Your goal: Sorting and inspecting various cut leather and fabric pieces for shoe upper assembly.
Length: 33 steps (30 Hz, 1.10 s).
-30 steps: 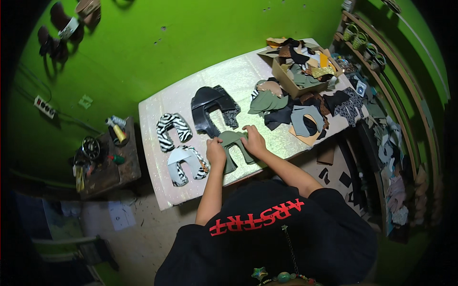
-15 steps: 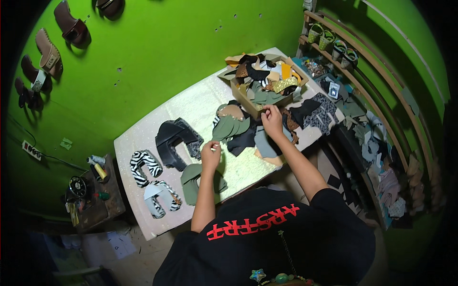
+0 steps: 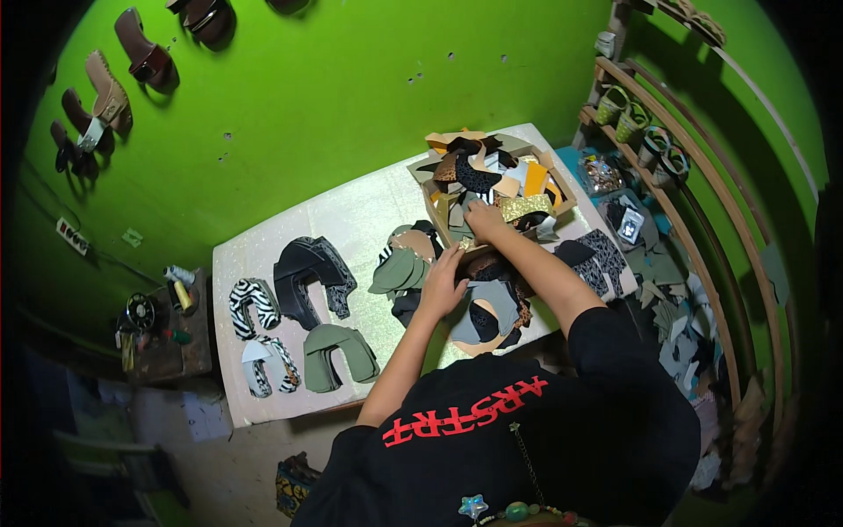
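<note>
With the right hand [image 3: 482, 219] digging, fingers hidden, into the overfull shallow cardboard box of mixed-colour cut shoe pieces [image 3: 562, 207], and the left hand [image 3: 442, 283] flat beside it on the loose heap of grey and black pieces [image 3: 488, 307], cuts could slide off.

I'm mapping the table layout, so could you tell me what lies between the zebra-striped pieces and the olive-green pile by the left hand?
In the head view, black cut pieces lie between the zebra-striped pieces and the olive-green pile.

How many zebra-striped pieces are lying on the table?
2, both near the table's left end: one zebra-striped piece beside the black pieces, another just below it, left of the olive piece. More may hide in the piles.
</note>
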Motion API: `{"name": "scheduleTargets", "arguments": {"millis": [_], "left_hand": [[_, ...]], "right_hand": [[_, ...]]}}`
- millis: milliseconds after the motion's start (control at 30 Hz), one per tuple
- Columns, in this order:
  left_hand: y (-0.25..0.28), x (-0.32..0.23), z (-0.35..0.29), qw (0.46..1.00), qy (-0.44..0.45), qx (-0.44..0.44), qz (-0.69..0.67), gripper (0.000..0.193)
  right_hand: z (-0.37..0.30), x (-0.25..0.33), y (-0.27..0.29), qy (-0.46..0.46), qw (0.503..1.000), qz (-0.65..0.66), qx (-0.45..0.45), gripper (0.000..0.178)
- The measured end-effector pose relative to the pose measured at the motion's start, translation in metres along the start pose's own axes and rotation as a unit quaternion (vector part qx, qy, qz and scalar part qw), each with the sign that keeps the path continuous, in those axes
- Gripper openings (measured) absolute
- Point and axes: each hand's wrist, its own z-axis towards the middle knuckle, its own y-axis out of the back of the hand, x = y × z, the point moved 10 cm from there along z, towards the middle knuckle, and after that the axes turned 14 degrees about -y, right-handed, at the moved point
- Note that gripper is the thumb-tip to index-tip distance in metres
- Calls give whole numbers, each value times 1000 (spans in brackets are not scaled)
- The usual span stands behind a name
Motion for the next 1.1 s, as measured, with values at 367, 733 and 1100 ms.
{"name": "scheduleTargets", "arguments": {"millis": [367,733,1100], "left_hand": [[11,18,12,998,53,-41,8,31],[36,37,57,991,43,-126,-6,27],[-4,100,88,906,289,-128,-282,62]], "right_hand": [[17,-47,43,-26,947,308,-91,20],[0,-93,103,-44,840,534,-84,21],[-7,-76,131,26,773,633,-30,17]]}}
